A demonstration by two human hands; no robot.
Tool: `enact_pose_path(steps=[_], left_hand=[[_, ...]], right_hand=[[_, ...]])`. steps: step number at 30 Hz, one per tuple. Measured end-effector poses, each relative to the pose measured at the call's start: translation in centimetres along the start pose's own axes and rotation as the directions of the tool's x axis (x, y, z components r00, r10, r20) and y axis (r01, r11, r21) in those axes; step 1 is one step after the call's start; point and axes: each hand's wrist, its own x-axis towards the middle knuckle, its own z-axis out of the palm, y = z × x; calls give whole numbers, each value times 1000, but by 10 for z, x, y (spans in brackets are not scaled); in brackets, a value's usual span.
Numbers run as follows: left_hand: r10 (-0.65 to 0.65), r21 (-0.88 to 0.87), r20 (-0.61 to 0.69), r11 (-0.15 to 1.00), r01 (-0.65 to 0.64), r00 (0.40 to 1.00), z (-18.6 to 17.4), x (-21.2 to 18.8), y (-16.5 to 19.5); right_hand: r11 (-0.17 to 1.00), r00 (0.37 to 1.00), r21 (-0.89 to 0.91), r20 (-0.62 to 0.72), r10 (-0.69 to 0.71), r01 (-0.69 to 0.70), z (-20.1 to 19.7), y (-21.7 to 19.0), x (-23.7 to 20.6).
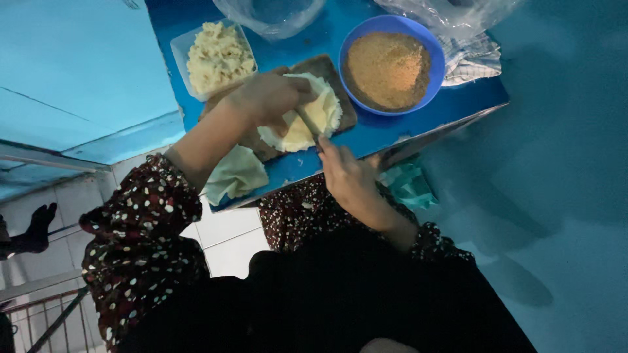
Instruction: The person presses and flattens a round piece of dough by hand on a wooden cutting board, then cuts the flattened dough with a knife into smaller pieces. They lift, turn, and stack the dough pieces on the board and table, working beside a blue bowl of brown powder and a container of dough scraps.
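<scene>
A thin pale round wrapper [320,117] lies on a brown wooden board [330,68] on a blue table. My left hand [268,98] rests on the wrapper's left part, fingers pressing it down. My right hand [350,176] is at the table's near edge and holds a thin utensil [307,123] whose tip reaches onto the wrapper. A clear square tub of pale yellow filling [219,55] stands behind my left hand. To the right of the board stands a blue bowl of brown crumbs [389,62].
A folded pale cloth [235,173] lies at the table's near left corner. Clear plastic bags [275,13] and a checked cloth [471,59] sit at the back. A teal cloth [409,186] hangs below the table edge. White floor tiles and a person's foot [36,225] are at the left.
</scene>
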Motion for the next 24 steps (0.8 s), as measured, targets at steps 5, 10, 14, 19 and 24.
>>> enact_pose_path(steps=[5,10,14,19,24], left_hand=[[-35,-39,49,999,36,998,-2,-2,17],[-129,-67,78,989,134,989,-7,-14,33],[-40,-47,36,998,41,999,-6,-20,43],[-193,-44,101,979,198,976,-3,-22,50],[-124,20,50,992,124,991,1,-17,53]], right_hand=[[999,999,-31,20,-34,34,-5,-2,-13],[996,997,-73,64,-46,50,-6,-8,-25],[995,998,-90,51,-34,39,-5,-12,-31],[1000,996,-13,88,21,-20,-1,-10,-35],[998,999,-54,33,-10,12,1,-12,-37]])
